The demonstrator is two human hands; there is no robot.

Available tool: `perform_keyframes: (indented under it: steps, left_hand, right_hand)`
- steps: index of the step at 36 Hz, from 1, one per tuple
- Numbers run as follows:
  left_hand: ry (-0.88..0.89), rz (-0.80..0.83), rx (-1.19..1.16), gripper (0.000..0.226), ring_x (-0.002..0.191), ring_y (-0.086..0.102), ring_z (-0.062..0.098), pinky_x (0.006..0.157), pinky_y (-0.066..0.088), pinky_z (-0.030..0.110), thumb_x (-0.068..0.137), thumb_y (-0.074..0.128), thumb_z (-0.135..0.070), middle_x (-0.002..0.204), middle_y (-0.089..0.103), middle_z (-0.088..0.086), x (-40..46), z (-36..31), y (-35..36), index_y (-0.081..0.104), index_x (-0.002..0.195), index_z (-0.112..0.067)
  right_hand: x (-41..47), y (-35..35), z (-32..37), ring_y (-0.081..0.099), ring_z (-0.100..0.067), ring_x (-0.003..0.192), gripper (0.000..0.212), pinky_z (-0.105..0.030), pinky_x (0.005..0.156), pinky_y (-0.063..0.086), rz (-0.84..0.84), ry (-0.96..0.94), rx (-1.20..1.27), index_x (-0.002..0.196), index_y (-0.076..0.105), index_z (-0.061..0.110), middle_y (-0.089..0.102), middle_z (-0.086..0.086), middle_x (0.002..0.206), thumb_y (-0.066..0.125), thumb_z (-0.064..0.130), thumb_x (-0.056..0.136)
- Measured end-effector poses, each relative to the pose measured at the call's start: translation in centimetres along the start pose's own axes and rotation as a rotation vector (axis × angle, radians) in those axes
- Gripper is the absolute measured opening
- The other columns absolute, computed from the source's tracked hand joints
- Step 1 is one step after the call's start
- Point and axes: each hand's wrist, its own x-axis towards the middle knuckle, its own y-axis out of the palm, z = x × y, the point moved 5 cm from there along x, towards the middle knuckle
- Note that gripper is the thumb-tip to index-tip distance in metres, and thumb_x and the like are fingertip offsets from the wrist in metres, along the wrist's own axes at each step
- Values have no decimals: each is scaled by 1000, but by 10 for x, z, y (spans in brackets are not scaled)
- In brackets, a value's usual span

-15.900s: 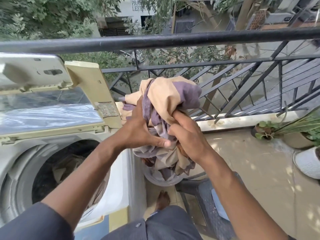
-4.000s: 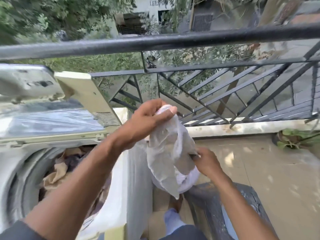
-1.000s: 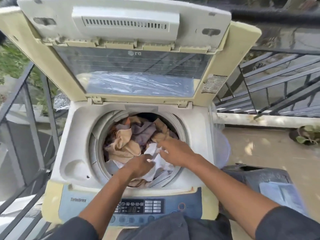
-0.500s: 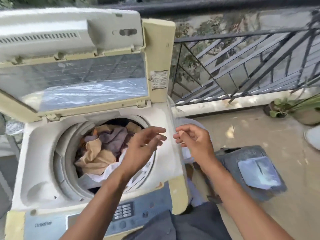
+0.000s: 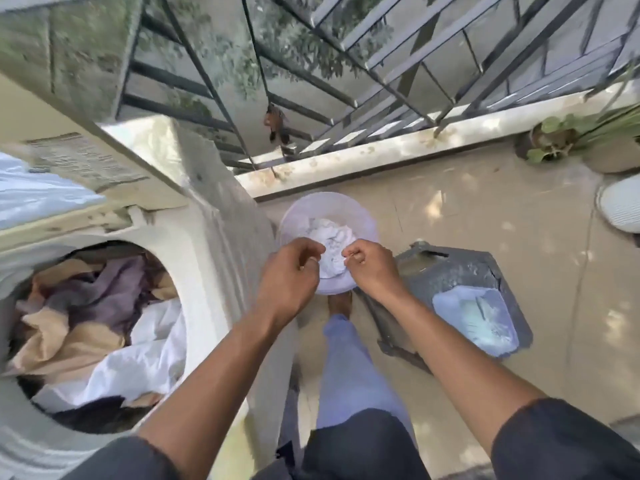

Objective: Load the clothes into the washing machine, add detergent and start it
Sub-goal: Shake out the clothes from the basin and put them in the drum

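The top-loading washing machine (image 5: 207, 244) stands at the left with its lid (image 5: 86, 157) raised. Beige, purple and white clothes (image 5: 97, 323) fill its drum. To its right a pale round basket (image 5: 363, 209) sits on the floor with a crumpled white cloth (image 5: 330, 237) inside. Both hands are down over the basket. My left hand (image 5: 291, 271) curls its fingers at the cloth's left side. My right hand (image 5: 370, 268) pinches the cloth's right edge. The view is blurred by motion.
A dark grey stool (image 5: 450, 271) stands right of the basket with a pale blue-white packet (image 5: 474, 320) on it. The metal balcony railing (image 5: 346, 98) and its low ledge run behind. Potted plants (image 5: 571, 133) and a white pot (image 5: 623, 206) sit at the far right.
Both hands have left the drum, swung right past the machine and dropped into the basket, closing on the white cloth. The view has turned right and down.
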Motion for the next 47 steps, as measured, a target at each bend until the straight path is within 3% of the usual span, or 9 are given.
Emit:
perform_keyframes:
  steps: [4, 8, 16, 26, 31, 36, 43, 45, 47]
  left_hand:
    - [-167, 64, 84, 31, 109, 70, 20, 95, 51, 26, 93, 58, -14, 114, 79, -2, 50, 23, 51, 78, 116, -19]
    - [-302, 143, 156, 54, 114, 71, 30, 100, 55, 37, 73, 47, -35, 117, 79, 5, 101, 63, 96, 78, 114, -20]
    - [-374, 375, 499, 39, 129, 61, 30, 108, 49, 34, 94, 60, -29, 137, 69, 6, 181, 169, 157, 69, 132, -21]
    - [-416, 236, 398, 35, 126, 64, 27, 107, 46, 30, 99, 59, -20, 134, 72, 3, 265, 233, 183, 72, 132, -19]
    - [-464, 146, 273, 35, 121, 66, 20, 104, 48, 28, 99, 58, -21, 129, 72, -5, 283, 251, 189, 71, 130, -24]
    - [-480, 146, 214, 34, 113, 66, 14, 96, 45, 24, 99, 57, -21, 122, 72, -7, 285, 257, 201, 72, 130, -26]
    - [-512, 146, 210, 34, 116, 66, 17, 103, 48, 28, 99, 58, -22, 123, 72, -7, 284, 262, 201, 72, 130, -23]
    - [-527, 148, 212, 34, 118, 66, 19, 101, 47, 28, 100, 57, -22, 124, 72, -6, 278, 259, 200, 71, 131, -22]
    - [-527, 178, 238, 34, 119, 65, 22, 100, 47, 28, 100, 57, -22, 126, 72, -3, 268, 253, 200, 69, 132, -20]
  right_hand:
    - [58, 23, -43, 71, -28, 100, 23, -30, 84, 56, 117, 55, -174, 96, 74, 30, 78, -3, 106, 58, 16, 87]
    - [114, 46, -81, 67, -30, 108, 30, -29, 85, 52, 214, 84, -270, 109, 72, 27, 74, -5, 118, 54, 14, 89]
    - [219, 132, -163, 64, -34, 115, 29, -34, 89, 52, 381, 89, -311, 120, 69, 23, 69, -9, 126, 55, 22, 95]
    - [311, 237, -249, 59, -34, 126, 35, -37, 101, 50, 407, 249, -303, 129, 63, 16, 63, -9, 136, 57, 24, 96]
    - [337, 268, -268, 55, -34, 131, 42, -42, 104, 48, 411, 270, -348, 135, 54, 15, 58, -8, 141, 54, 39, 100]
    - [349, 283, -276, 59, -31, 126, 41, -36, 86, 44, 370, 246, -450, 134, 51, 16, 60, -7, 136, 59, 37, 100]
    - [343, 276, -266, 60, -30, 123, 43, -37, 88, 47, 355, 213, -536, 142, 51, 22, 62, -7, 132, 55, 25, 99]
    - [335, 266, -260, 59, -32, 123, 41, -39, 93, 50, 363, 205, -518, 138, 55, 22, 62, -7, 133, 57, 28, 97]
    - [324, 254, -247, 60, -33, 120, 24, -40, 94, 53, 358, 179, -465, 117, 63, 22, 64, -7, 127, 60, 27, 93]
